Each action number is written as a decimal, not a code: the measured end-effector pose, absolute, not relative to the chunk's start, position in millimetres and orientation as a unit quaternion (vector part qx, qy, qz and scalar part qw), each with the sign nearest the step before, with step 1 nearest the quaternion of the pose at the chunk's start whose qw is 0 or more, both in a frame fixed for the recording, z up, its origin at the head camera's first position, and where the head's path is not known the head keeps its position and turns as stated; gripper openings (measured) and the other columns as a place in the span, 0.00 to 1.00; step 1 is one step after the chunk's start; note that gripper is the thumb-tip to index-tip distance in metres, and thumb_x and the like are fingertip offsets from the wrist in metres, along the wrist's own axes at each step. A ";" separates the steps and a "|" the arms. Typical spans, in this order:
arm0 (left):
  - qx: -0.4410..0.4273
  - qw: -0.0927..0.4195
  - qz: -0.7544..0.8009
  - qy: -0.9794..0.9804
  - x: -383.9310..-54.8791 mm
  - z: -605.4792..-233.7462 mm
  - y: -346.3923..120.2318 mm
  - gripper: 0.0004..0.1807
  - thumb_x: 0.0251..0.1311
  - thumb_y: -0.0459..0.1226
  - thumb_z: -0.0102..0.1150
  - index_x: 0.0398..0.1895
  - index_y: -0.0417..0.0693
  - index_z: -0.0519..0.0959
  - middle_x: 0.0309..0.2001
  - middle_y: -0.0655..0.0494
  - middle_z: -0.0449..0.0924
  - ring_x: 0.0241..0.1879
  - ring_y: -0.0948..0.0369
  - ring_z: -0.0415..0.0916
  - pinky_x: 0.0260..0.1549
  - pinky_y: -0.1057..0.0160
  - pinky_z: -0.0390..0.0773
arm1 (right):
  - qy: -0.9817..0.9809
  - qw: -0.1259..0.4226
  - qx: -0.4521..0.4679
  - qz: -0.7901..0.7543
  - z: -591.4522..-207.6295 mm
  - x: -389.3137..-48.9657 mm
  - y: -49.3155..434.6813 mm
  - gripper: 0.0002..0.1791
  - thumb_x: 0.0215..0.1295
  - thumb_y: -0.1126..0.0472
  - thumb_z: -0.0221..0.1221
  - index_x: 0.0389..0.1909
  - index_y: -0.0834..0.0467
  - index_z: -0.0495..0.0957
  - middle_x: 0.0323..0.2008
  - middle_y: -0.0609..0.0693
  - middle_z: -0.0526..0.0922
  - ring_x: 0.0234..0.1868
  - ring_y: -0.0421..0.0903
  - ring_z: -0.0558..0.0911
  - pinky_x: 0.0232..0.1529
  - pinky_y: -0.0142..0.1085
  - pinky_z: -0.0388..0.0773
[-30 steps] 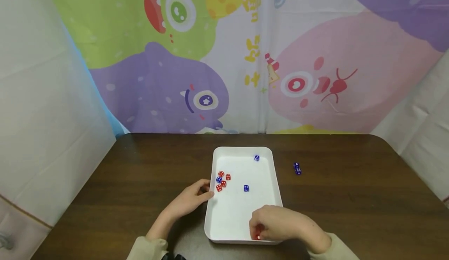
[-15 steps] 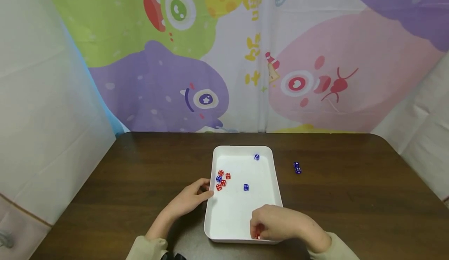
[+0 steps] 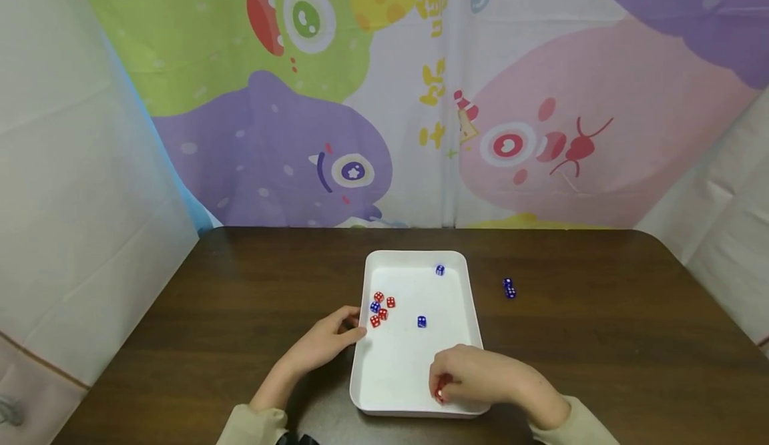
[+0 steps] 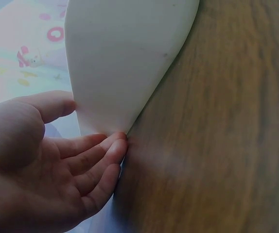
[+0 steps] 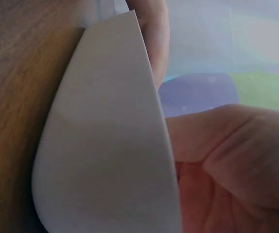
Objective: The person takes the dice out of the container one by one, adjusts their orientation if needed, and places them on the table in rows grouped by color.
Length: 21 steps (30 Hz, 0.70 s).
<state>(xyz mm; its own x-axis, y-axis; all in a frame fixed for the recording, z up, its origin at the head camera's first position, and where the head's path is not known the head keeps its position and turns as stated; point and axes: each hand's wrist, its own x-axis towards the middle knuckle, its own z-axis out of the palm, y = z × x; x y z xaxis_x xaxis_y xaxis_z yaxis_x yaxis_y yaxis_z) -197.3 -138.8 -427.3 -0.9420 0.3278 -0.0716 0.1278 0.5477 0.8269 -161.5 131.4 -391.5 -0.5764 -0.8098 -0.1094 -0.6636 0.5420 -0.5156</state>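
Note:
A white tray lies on the table. On its left side my left hand holds the wall, thumb at the rim and fingertips low against the outside. My right hand reaches inside the near right corner, its curled fingers and thumb pinching a red die partly hidden by them. Near the left wall sit several red dice with a blue die among them. Another blue die lies mid-tray, and one more blue die is near the far wall. The right wrist view hides the fingertips behind the tray wall.
Two blue dice rest together on the dark wooden table right of the tray. Behind the table hangs a cartoon-printed cloth, with white cloth at both sides. A dark object shows at the bottom edge, by the left sleeve.
My right hand has moved slightly away from the tray's near wall, with the red die between its fingers. The left hand and the other dice keep their places.

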 end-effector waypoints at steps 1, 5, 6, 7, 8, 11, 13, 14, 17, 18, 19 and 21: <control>0.131 0.109 0.457 0.873 -197.5 -427.5 -139.0 0.21 0.59 0.42 0.54 0.53 0.40 0.70 0.42 0.49 0.75 0.36 0.60 0.71 0.33 0.63 0.71 | 0.862 0.168 -0.425 -0.220 -390.3 -162.4 132.3 0.07 0.56 0.66 0.59 0.24 0.50 0.77 0.24 0.35 0.73 0.28 0.29 0.69 0.34 0.24 0.68; 0.134 0.106 0.458 0.872 -197.8 -427.9 -139.4 0.22 0.59 0.43 0.54 0.53 0.39 0.70 0.41 0.49 0.75 0.34 0.60 0.70 0.33 0.63 0.70 | 0.864 0.149 -0.416 -0.241 -386.2 -167.2 137.1 0.05 0.58 0.65 0.58 0.26 0.52 0.77 0.26 0.36 0.75 0.29 0.29 0.70 0.34 0.25 0.69; 0.136 0.105 0.457 0.873 -197.9 -428.1 -139.6 0.22 0.59 0.43 0.54 0.53 0.39 0.70 0.41 0.49 0.75 0.34 0.60 0.70 0.33 0.63 0.70 | 0.866 0.141 -0.413 -0.245 -385.6 -168.8 138.7 0.05 0.58 0.65 0.57 0.27 0.52 0.78 0.26 0.36 0.75 0.29 0.30 0.70 0.34 0.26 0.70; 0.137 0.104 0.458 0.872 -197.7 -428.4 -139.6 0.22 0.59 0.43 0.54 0.53 0.39 0.69 0.41 0.49 0.75 0.34 0.61 0.70 0.33 0.63 0.70 | 0.869 0.134 -0.405 -0.250 -385.2 -170.3 140.6 0.05 0.59 0.66 0.57 0.27 0.53 0.78 0.27 0.37 0.76 0.30 0.30 0.71 0.34 0.26 0.70; 0.137 0.104 0.458 0.872 -197.5 -428.8 -139.6 0.22 0.59 0.43 0.54 0.53 0.38 0.69 0.41 0.48 0.75 0.34 0.60 0.70 0.33 0.63 0.70 | 0.872 0.129 -0.398 -0.255 -384.8 -171.9 142.3 0.05 0.59 0.66 0.56 0.28 0.53 0.78 0.27 0.37 0.76 0.30 0.30 0.71 0.34 0.27 0.71; 0.138 0.103 0.458 0.872 -197.5 -429.6 -139.8 0.23 0.59 0.43 0.54 0.53 0.38 0.69 0.42 0.48 0.75 0.34 0.60 0.70 0.33 0.63 0.70 | 0.885 0.107 -0.371 -0.260 -383.2 -175.8 147.3 0.06 0.61 0.66 0.54 0.30 0.54 0.78 0.30 0.38 0.77 0.32 0.32 0.73 0.35 0.29 0.72; 0.138 0.103 0.457 0.872 -197.5 -429.7 -139.6 0.23 0.59 0.43 0.54 0.53 0.38 0.69 0.42 0.48 0.75 0.34 0.60 0.71 0.33 0.63 0.70 | 0.894 0.089 -0.353 -0.262 -381.9 -177.3 149.8 0.06 0.61 0.67 0.54 0.31 0.54 0.78 0.31 0.39 0.78 0.33 0.33 0.73 0.35 0.30 0.73; 0.138 0.102 0.457 0.873 -197.4 -429.5 -139.4 0.22 0.59 0.43 0.54 0.53 0.38 0.69 0.42 0.48 0.75 0.35 0.60 0.70 0.33 0.63 0.70 | 0.899 0.077 -0.345 -0.259 -381.3 -177.8 150.9 0.06 0.61 0.67 0.54 0.32 0.55 0.78 0.30 0.39 0.78 0.33 0.34 0.73 0.35 0.30 0.73; 0.136 0.103 0.456 0.873 -197.1 -428.8 -138.8 0.22 0.59 0.42 0.54 0.53 0.38 0.70 0.42 0.48 0.75 0.36 0.59 0.71 0.34 0.63 0.71 | 0.913 0.034 -0.324 -0.247 -380.0 -179.4 154.1 0.06 0.60 0.68 0.54 0.32 0.57 0.79 0.29 0.41 0.79 0.32 0.34 0.74 0.34 0.30 0.73; 0.134 0.104 0.456 0.873 -197.2 -428.6 -138.7 0.21 0.59 0.42 0.54 0.53 0.38 0.70 0.42 0.48 0.75 0.36 0.59 0.71 0.34 0.62 0.71 | 0.916 0.022 -0.317 -0.245 -379.4 -180.0 155.1 0.06 0.59 0.68 0.55 0.32 0.58 0.79 0.29 0.41 0.78 0.31 0.35 0.74 0.33 0.30 0.73; 0.133 0.104 0.457 0.873 -197.2 -428.5 -138.6 0.21 0.60 0.41 0.54 0.53 0.39 0.70 0.42 0.48 0.75 0.37 0.59 0.71 0.35 0.62 0.71 | 0.919 0.012 -0.310 -0.242 -378.7 -180.8 156.2 0.05 0.59 0.69 0.55 0.33 0.58 0.79 0.28 0.41 0.78 0.31 0.35 0.74 0.33 0.30 0.73; 0.130 0.104 0.457 0.874 -197.2 -428.3 -138.6 0.21 0.60 0.41 0.54 0.52 0.39 0.70 0.42 0.48 0.75 0.37 0.59 0.71 0.35 0.62 0.71 | 0.923 0.000 -0.298 -0.243 -377.1 -182.5 158.6 0.05 0.60 0.68 0.55 0.34 0.59 0.79 0.28 0.42 0.78 0.30 0.35 0.74 0.32 0.31 0.73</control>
